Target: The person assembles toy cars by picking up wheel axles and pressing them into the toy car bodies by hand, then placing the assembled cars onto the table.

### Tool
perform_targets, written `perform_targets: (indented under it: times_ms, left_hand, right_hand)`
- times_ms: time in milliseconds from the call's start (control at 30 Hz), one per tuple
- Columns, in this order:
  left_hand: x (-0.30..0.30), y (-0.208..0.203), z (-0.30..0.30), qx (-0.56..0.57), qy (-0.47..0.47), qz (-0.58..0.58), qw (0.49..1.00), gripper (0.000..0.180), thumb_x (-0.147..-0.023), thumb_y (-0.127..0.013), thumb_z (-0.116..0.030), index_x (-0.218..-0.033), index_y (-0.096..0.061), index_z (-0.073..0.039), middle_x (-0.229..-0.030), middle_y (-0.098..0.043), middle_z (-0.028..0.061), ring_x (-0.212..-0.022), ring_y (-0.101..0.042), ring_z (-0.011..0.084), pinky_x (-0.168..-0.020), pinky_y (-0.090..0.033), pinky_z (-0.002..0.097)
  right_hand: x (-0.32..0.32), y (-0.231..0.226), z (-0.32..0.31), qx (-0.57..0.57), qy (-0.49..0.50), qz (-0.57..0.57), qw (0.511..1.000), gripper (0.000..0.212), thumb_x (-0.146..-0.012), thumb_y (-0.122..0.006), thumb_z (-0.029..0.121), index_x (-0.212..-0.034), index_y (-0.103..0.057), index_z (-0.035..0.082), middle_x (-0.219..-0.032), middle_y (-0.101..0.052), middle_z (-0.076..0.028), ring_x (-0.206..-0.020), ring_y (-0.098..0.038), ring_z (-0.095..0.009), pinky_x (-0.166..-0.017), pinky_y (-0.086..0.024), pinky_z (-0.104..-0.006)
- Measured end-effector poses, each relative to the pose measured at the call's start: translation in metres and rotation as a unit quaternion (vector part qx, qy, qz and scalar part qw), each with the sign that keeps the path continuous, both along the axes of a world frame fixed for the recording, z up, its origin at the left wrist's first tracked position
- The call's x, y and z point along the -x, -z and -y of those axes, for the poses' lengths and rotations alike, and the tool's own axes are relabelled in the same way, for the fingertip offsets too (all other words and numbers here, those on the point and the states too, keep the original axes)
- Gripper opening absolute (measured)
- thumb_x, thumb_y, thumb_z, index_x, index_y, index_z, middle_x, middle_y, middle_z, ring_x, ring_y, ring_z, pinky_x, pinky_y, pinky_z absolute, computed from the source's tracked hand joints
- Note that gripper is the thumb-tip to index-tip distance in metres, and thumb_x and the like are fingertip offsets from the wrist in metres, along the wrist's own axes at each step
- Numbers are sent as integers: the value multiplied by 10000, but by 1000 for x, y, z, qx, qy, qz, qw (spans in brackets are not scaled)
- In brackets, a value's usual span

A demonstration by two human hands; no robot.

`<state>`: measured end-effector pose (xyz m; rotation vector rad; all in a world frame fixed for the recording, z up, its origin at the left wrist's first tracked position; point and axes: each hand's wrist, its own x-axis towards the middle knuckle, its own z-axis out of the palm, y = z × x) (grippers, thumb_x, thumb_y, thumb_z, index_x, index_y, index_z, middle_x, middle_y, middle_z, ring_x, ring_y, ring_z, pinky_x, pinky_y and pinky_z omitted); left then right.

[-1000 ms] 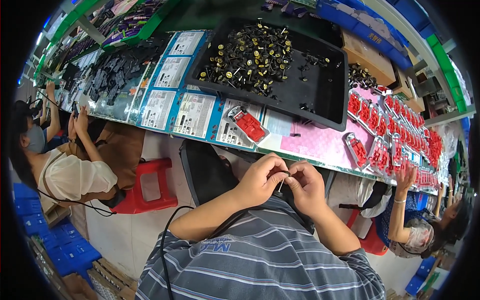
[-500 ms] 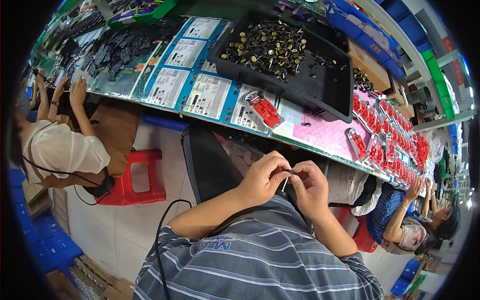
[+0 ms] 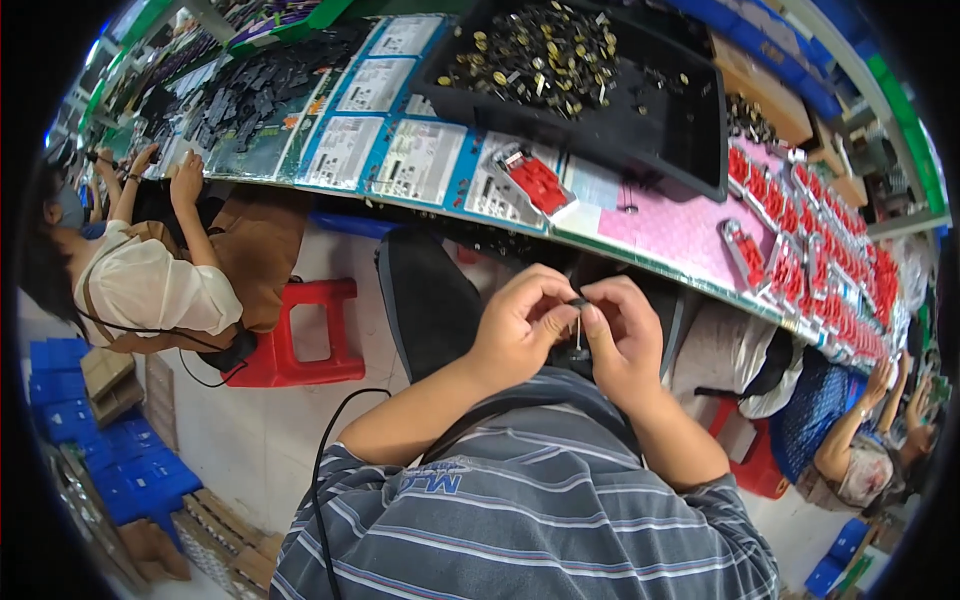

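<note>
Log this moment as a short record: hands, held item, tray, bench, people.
Left hand: fingertips pinch axle
Right hand: fingertips pinch same axle
Axle: thin metal shaft, dark wheel at lower end
Tray: black, holds heaped axles
Bench front: one red car part
Bench right: rows of red parts, pink mat
People: co-workers seated both sides

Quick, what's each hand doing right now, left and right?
Left hand: closed, fingertips pinching the dark top end of a small wheel-and-axle piece.
Right hand: closed, thumb and fingers pinching that same end.
</note>
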<state>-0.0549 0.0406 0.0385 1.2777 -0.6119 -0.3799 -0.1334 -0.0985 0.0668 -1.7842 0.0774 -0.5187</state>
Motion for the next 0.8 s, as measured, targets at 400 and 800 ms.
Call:
perform_targets:
  times_ms: [400, 800]
  left_hand:
    - [17, -6, 35, 21, 12, 69, 997, 98, -949, -667, 5, -1024, -611, 34, -1007, -604, 91, -793, -634, 117, -671, -525, 232]
    - [2, 22, 17, 4, -40, 89, 995, 141, -903, -709, 19, -1036, -664, 4, -963, -624, 82, -740, -591, 113, -637, -486, 229]
  right_hand:
    - [23, 5, 26, -36, 42, 14, 998, 90, -922, -636, -76, -963, -570, -29, -948, -566, -111, -712, -610, -147, -621, -526, -262]
    - [-3, 10, 25, 246, 47, 80, 965, 178, -816, -687, -94, -949, -604, -9, -883, -591, -140, -734, -602, -281, -625, -503, -334]
